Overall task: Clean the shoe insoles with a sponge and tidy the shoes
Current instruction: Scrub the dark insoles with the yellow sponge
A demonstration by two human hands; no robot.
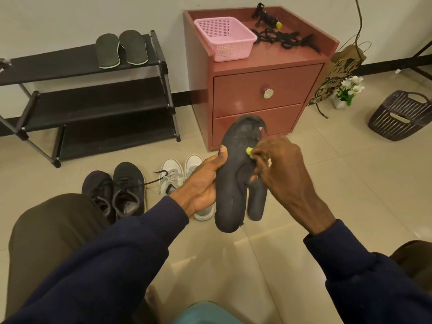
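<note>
While my left hand [203, 183] grips the dark insole [231, 178] by its left edge, thumb curled over the face and fingers wrapped behind, I hold it upright in the air above the floor [327, 183]. Its toe end points up, in front of the red cabinet [257, 90]. My right hand [282, 174] is closed in a pinch round a small yellow sponge [249, 151], which touches the insole's right edge near its middle. A second dark insole [257, 202] hangs just behind the first; which hand carries it I cannot tell.

From this head view I judge the step in hand to be scrubbing this pair, with the tidying not yet begun. Two grey insoles [107, 51] lie side by side at the right end of the rack's top shelf [58, 61]. The black shoes [117, 190] and the white shoes [180, 174] stand on the floor, near the rack's front right corner.

The next move, as I see it, calls for firm sponge strokes down the face toward the heel. My left grip must stay steady so the soft insole does not fold, and then I swap to the second one.
</note>
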